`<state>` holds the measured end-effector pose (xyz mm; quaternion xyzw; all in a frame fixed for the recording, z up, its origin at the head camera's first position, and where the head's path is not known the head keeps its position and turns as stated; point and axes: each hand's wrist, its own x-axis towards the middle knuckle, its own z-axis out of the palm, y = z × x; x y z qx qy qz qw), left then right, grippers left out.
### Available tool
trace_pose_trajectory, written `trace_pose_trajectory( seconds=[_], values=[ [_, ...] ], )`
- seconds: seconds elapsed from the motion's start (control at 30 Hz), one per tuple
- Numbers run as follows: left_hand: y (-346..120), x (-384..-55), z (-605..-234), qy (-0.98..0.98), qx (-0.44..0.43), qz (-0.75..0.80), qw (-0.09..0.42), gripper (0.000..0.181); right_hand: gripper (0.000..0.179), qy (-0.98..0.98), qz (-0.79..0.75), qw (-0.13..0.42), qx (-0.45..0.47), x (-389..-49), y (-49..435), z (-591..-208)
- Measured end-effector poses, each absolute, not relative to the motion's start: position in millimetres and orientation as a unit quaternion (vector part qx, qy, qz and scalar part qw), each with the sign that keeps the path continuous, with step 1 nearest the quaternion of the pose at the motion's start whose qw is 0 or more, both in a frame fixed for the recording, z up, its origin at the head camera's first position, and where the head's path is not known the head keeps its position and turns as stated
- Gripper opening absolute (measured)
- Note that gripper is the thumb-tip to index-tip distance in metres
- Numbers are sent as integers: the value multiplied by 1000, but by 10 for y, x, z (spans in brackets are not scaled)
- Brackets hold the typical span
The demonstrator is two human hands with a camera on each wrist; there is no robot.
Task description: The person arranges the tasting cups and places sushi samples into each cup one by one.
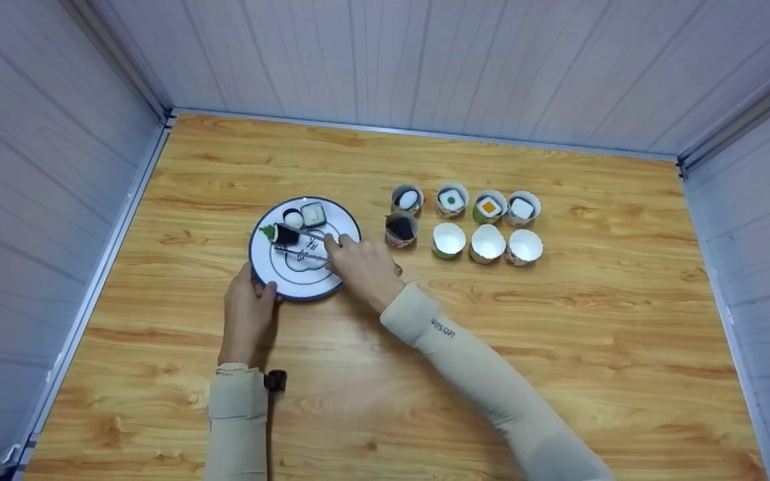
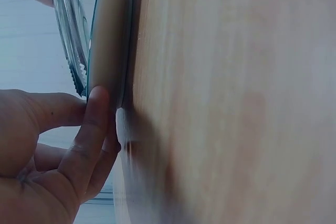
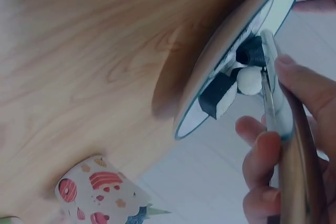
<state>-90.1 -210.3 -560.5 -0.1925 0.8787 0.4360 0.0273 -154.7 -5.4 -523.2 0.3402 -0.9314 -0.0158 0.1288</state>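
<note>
A white plate (image 1: 271,275) with a blue rim and dark characters lies at the left. My left hand (image 1: 248,310) holds its near-left edge, thumb on top and fingers against the underside in the left wrist view (image 2: 68,145). Metal tongs (image 3: 283,111) are gripped in my right hand (image 1: 366,267) over the plate. Their arms are spread, with the tips beside a black-wrapped sushi roll (image 1: 287,234) with a green leaf garnish (image 1: 267,232). Behind that roll sit a round white piece with a black band (image 1: 293,219) and a blocky black-and-white sushi piece (image 3: 218,95).
Right of the plate stand two rows of paper cups. Several hold sushi-like pieces, such as a green-dotted one (image 1: 451,200) and an orange-centred one (image 1: 489,208). A black piece fills the near-left cup (image 1: 401,235). Three front cups show white insides. Pale panels (image 1: 385,60) enclose the wooden table (image 1: 371,374).
</note>
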Motion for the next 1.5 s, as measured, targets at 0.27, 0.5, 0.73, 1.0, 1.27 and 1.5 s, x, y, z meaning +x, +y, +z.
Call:
trace_pose_trajectory(
  seconds=[0.27, 0.5, 0.73, 1.0, 1.27, 1.5],
  values=[
    [-2093, -920, -5588, 877, -201, 435, 38, 57, 42, -934, -33, 140, 327, -1493, -186, -5271],
    [-2101, -901, -5601, 880, -191, 435, 32, 56, 41, -936, 5, 114, 332, -1476, -60, -5278],
    [-2104, -890, -5597, 881, -186, 434, 27, 54, 41, -935, 69, 110, 331, -1404, 208, -5239],
    [-2121, -904, -5575, 875, -199, 438, 51, 57, 40, -928, 145, 117, 324, -1277, 618, -5162],
    [-2099, -906, -5575, 874, -210, 435, 62, 58, 40, -928, 179, 149, 291, -1095, 1165, -5074],
    [-2091, -903, -5575, 873, -213, 434, 60, 59, 44, -941, 184, 153, 239, -976, 1625, -4996]
  ],
)
